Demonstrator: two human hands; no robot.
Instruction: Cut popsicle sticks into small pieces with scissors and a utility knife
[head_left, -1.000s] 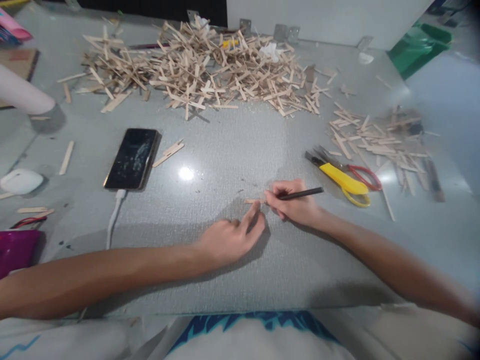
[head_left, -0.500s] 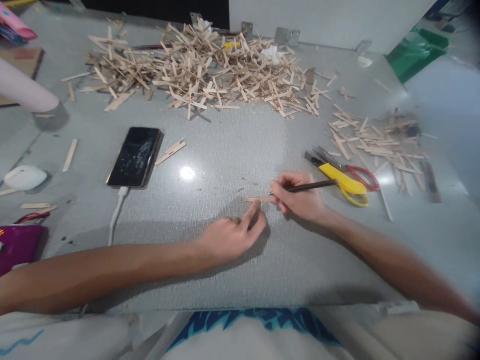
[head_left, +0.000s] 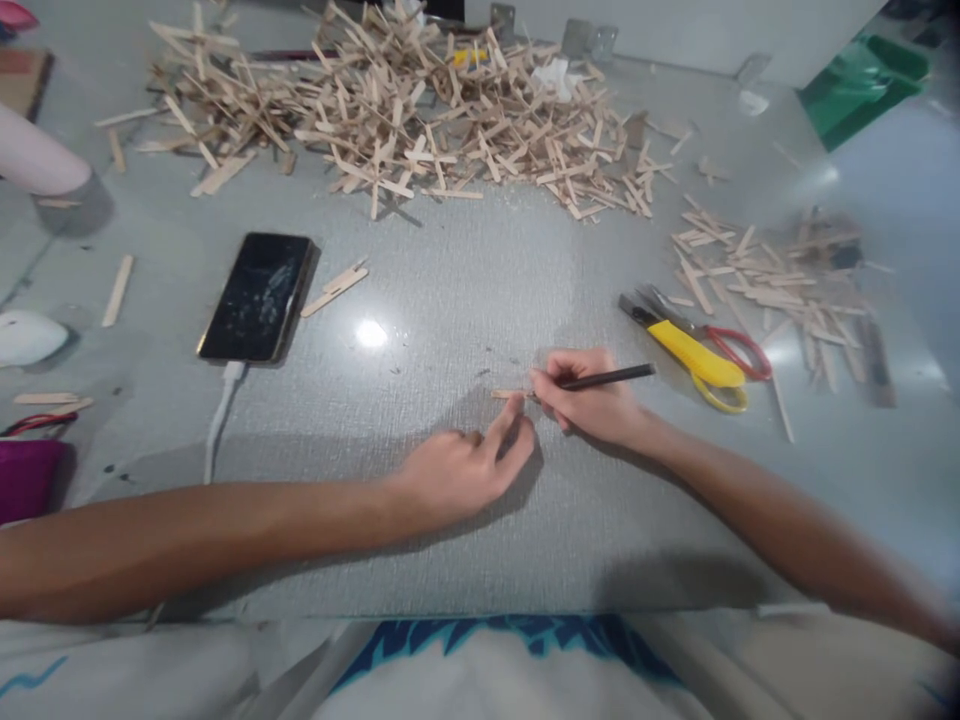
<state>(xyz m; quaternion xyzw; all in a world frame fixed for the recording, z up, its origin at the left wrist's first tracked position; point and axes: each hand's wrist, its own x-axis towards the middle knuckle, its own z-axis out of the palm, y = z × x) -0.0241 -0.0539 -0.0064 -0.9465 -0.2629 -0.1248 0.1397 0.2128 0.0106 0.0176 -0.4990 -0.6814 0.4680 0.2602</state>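
Observation:
My right hand (head_left: 589, 400) grips a thin dark pencil (head_left: 611, 377), its tip down on a small wooden stick (head_left: 506, 394) that lies flat on the grey table (head_left: 465, 290). My left hand (head_left: 465, 470) rests on the table just below, two fingertips stretched out and pressing on the stick's right part, the other fingers curled. Part of the stick is hidden by both hands.
A big heap of wooden sticks (head_left: 390, 120) fills the far side, a smaller heap (head_left: 765, 275) lies at the right. Yellow and red scissors (head_left: 697, 350) lie right of my hand. A phone (head_left: 259, 297) on a white cable lies at the left, near two loose sticks (head_left: 335, 290).
The pencil tip has slid a little left along the stick. The view has tilted slightly, so everything sits a bit lower. My left hand stays on the stick.

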